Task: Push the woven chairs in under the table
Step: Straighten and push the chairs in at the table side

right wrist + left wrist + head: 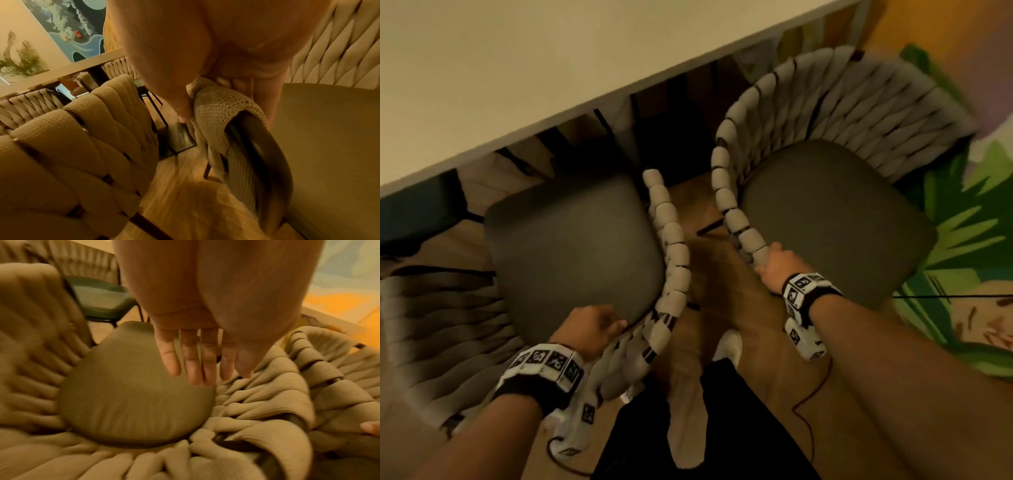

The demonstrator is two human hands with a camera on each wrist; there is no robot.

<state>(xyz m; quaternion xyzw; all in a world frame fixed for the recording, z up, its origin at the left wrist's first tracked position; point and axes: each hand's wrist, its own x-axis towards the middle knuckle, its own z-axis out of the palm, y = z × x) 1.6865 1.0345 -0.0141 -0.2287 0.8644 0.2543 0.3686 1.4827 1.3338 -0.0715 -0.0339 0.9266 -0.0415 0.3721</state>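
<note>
Two woven beige chairs with grey-green cushions stand in front of the white table (517,68), turned away from each other. The left chair (571,246) has its front under the table edge. My left hand (599,323) is at its near woven rim. In the left wrist view the left hand (197,369) has straight fingers over the cushion (127,402) and its thumb apart at the outer side. The right chair (835,219) stands out from the table. My right hand (774,262) grips the near end of its woven arm rim (218,104), fingers wrapped round it.
A strip of wooden floor (709,274) runs between the chairs, with my legs and white-socked feet (726,346) in it. A thin black cable (808,411) lies on the floor. A dark green chair (414,205) sits under the table at left. A green leafy pattern (962,240) fills the right.
</note>
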